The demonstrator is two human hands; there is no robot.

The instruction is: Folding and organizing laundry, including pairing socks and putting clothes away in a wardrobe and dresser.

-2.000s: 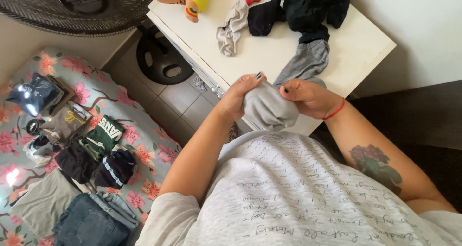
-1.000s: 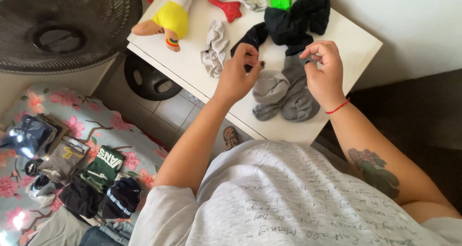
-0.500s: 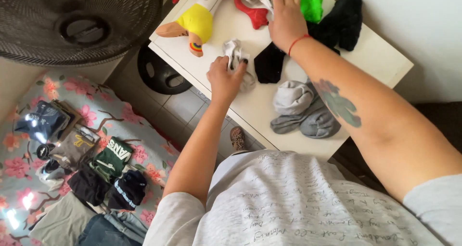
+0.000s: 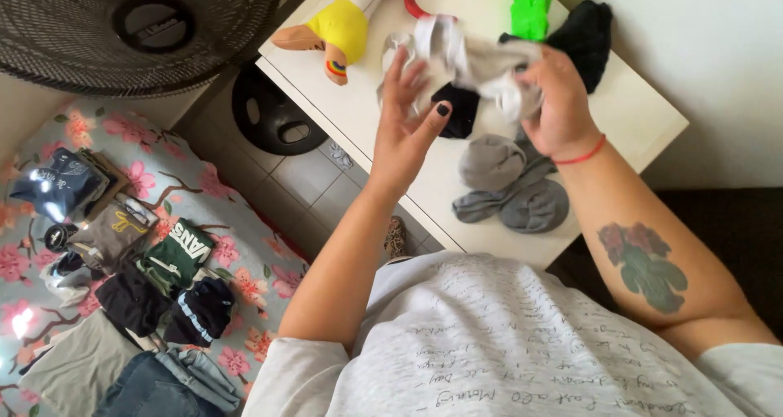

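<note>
Head view: right hand [image 4: 561, 107] clamped on pale socks [image 4: 481, 62] above worktop [image 4: 644, 115]; left hand [image 4: 408, 132] spread apart, fingers touching them; grey socks [image 4: 510, 185] below.

Bright, even daylight fills the view; soft shadows, glare patches on the floral bedspread [image 4: 49, 319], moving hands slightly blurred

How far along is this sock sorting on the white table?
Partly done, it seems. One grey pair lies rolled on the white table, and folded clothes sit on the flowered bed. In hand: the right hand grips light grey socks, with the left hand open against them. Left loose: black socks, a bright green sock and a small black sock.
</note>
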